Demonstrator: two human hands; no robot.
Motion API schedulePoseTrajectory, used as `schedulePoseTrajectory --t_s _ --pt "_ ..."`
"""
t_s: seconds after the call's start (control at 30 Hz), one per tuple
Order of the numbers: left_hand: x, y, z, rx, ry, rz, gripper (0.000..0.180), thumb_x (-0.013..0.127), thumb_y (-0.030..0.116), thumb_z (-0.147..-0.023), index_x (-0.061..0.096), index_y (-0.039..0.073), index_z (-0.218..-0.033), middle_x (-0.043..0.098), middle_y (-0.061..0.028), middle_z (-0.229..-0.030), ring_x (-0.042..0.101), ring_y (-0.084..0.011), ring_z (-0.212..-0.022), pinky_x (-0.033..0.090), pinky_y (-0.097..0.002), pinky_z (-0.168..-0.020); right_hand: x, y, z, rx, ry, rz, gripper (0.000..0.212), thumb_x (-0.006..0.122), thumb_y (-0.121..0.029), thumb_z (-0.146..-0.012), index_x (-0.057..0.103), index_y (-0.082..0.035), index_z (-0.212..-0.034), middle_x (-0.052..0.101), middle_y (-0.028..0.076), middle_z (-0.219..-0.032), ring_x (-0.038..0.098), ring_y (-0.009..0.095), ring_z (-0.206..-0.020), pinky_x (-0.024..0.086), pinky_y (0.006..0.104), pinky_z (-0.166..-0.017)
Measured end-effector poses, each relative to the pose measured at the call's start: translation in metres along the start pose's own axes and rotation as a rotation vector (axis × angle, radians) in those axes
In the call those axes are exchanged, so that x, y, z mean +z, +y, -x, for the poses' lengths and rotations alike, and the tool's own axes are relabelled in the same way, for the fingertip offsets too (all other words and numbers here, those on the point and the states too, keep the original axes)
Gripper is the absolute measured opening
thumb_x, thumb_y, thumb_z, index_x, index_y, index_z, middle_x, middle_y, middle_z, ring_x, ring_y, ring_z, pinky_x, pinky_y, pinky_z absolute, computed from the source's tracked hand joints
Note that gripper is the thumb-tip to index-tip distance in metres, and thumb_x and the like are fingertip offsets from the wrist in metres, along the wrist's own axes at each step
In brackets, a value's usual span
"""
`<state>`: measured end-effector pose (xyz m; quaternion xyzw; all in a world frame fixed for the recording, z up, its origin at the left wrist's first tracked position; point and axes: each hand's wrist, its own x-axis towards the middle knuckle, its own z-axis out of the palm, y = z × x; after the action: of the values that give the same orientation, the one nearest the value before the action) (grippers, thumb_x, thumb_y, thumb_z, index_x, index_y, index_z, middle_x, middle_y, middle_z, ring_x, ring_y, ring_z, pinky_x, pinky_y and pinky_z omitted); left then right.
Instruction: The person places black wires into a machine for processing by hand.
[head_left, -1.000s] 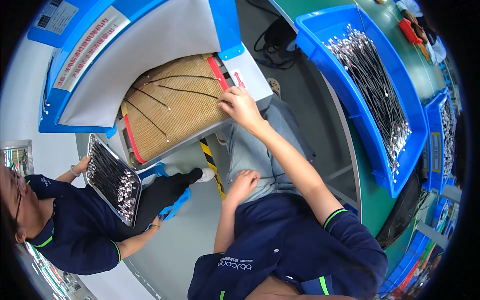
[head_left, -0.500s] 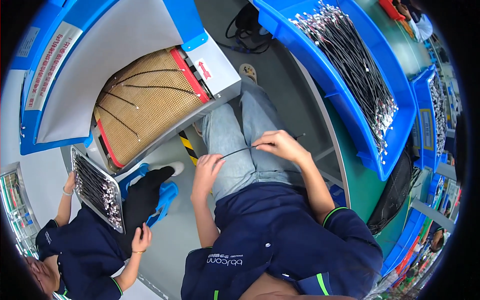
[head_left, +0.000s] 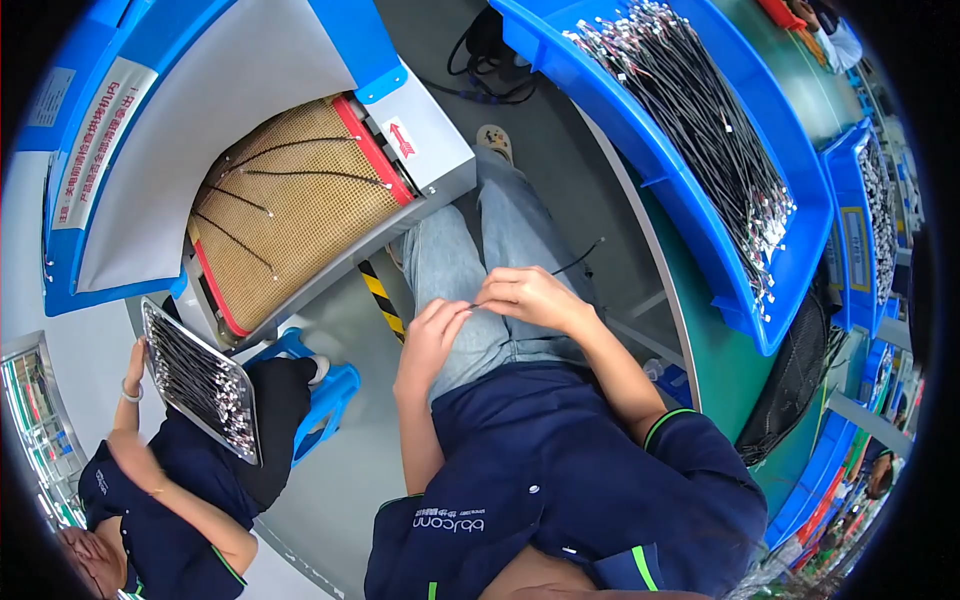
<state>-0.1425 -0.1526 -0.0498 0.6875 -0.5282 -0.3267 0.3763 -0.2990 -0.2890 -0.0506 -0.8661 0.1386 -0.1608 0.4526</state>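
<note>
A thin black cable (head_left: 577, 262) is stretched between my two hands above my lap. My left hand (head_left: 430, 345) pinches its near end, and the fingers cover that end. Close beside it, my right hand (head_left: 530, 298) has its fingertips closed on the same cable. The cable's other end sticks out beyond my right hand, up and to the right, with a small tip showing. Only a short stretch is visible between my fingertips.
A mesh conveyor belt (head_left: 300, 220) with several black cables comes out of a blue-and-white machine at left. A person nearby holds a metal tray (head_left: 158, 345) of cables beside a blue stool (head_left: 340, 390). At right, a blue bin (head_left: 690, 255) full of cables stands on a green table (head_left: 725, 385).
My hands have come closer together, the right one moving left along the cable, so more cable sticks out beyond it. The nearby person's arm has swung across toward the tray.
</note>
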Motion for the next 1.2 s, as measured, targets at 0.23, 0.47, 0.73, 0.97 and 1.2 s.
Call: schedulePoseTrajectory --t_s 0.23,0.47,0.73,0.97,1.2 --pt "0.002 -0.01 0.004 0.148 0.099 -0.143 0.012 0.066 0.008 -0.081 0.065 0.001 -0.09 0.062 -0.011 -0.076 0.06 -0.0241 -0.066 0.047 -0.0323 -0.061 0.003 0.002 -0.002 -0.102 0.057 0.037 0.011 0.067 -0.013 -0.079 0.065 -0.007 -0.087 0.062 0.005 -0.084 0.062 0.025 -0.072 0.051 0.0356 -0.062" --pt "0.002 -0.009 0.004 0.138 0.102 -0.155 0.012 0.068 0.006 -0.078 0.065 0.001 -0.089 0.062 -0.0101 -0.076 0.06 -0.0245 -0.069 0.047 -0.0341 -0.061 0.005 -0.001 -0.005 -0.026 0.05 -0.025 0.011 0.065 -0.015 -0.081 0.066 -0.006 -0.086 0.061 0.007 -0.081 0.062 0.026 -0.07 0.05 0.0355 -0.062" --pt "0.005 -0.004 -0.001 0.317 0.272 -0.18 0.015 0.07 0.001 -0.073 0.063 0.001 -0.087 0.063 -0.0088 -0.086 0.061 -0.0246 -0.075 0.05 -0.0341 -0.066 0.0 -0.005 -0.009 0.05 -0.053 -0.027 0.013 0.065 -0.016 -0.082 0.066 -0.005 -0.088 0.063 0.009 -0.085 0.062 0.03 -0.072 0.05 0.037 -0.064" --pt "0.002 -0.009 0.002 0.258 0.269 -0.085 0.018 0.069 -0.003 -0.07 0.062 0.001 -0.086 0.063 -0.0085 -0.083 0.061 -0.0243 -0.075 0.049 -0.0333 -0.066 -0.005 -0.001 -0.007 0.083 -0.005 -0.162 0.013 0.067 -0.014 -0.081 0.067 -0.002 -0.087 0.062 0.011 -0.079 0.062 0.029 -0.071 0.049 0.0363 -0.063" --pt "-0.001 -0.01 -0.001 0.299 0.264 -0.143 0.019 0.07 -0.004 -0.069 0.062 0.001 -0.085 0.062 -0.0087 -0.081 0.06 -0.0248 -0.074 0.049 -0.0336 -0.065 -0.004 -0.005 -0.011 0.104 -0.028 -0.149 0.011 0.067 -0.011 -0.081 0.068 -0.002 -0.089 0.063 0.01 -0.079 0.061 0.027 -0.07 0.048 0.0343 -0.062"
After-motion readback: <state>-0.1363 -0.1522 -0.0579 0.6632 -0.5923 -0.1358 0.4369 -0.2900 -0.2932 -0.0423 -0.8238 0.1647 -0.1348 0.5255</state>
